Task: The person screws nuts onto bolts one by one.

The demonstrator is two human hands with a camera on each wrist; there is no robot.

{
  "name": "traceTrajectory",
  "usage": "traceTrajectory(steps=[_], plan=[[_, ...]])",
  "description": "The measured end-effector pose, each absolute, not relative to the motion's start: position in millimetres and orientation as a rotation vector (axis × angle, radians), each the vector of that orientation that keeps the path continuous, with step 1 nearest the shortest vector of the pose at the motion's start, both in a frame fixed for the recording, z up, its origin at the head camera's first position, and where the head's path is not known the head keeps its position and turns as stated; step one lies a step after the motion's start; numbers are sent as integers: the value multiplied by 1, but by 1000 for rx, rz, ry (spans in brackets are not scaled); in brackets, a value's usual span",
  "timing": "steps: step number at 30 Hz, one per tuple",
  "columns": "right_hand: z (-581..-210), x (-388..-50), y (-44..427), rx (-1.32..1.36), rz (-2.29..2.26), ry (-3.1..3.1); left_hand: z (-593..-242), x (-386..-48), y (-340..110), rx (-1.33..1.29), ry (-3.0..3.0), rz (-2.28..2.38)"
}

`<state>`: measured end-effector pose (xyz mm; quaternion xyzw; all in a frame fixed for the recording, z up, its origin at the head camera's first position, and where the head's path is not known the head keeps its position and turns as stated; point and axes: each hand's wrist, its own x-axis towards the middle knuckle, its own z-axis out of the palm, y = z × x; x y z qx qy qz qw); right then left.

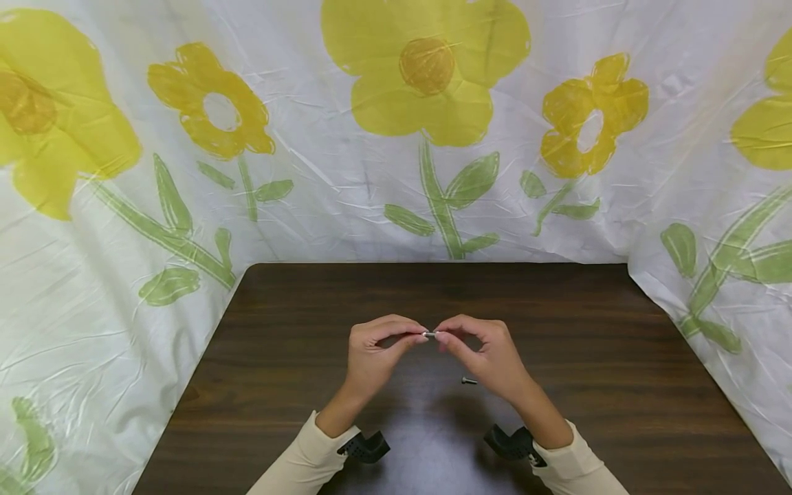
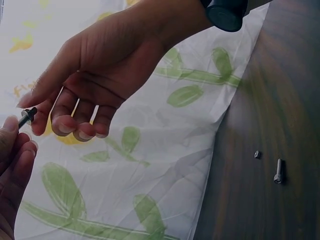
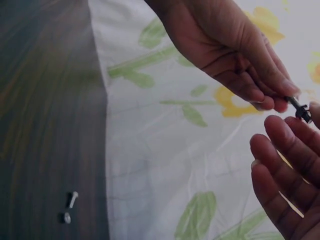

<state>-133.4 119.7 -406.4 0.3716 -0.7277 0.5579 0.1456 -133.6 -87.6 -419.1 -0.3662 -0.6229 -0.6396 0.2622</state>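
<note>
Above the table, my left hand [image 1: 376, 352] pinches a small metal bolt [image 1: 430, 335] between thumb and fingertips. My right hand [image 1: 490, 356] meets it from the other side, thumb and forefinger at a dark nut [image 3: 302, 114] near the bolt's far end. In the left wrist view the bolt's shank [image 2: 23, 120] points up toward the right hand, whose other fingers are spread. Fingertips partly hide the bolt and nut. A second bolt [image 2: 278, 171] lies on the table below the right hand, with a loose nut [image 2: 257, 155] beside it.
The dark wood table [image 1: 278, 385] spreads under both hands. White fabric with yellow flowers [image 1: 309, 206] hangs behind it and along both sides. Black wrist cameras [image 1: 365, 447] sit on the inner side of each wrist, low over the tabletop.
</note>
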Motion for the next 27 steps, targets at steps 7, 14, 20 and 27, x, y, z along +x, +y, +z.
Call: traceTrajectory(steps=[7, 14, 20, 27], plan=[[-404, -133, 117, 1087, 1561, -2059, -420, -134, -89, -975, -1691, -1725], [-406, -133, 116, 1074, 1566, -2028, -419, -134, -89, -981, -1692, -1737], [-407, -134, 117, 1071, 1583, -2044, -419, -133, -88, -986, -1690, -1741], [-410, -133, 118, 1067, 1592, -2076, -419, -133, -88, -983, -1692, -1743]])
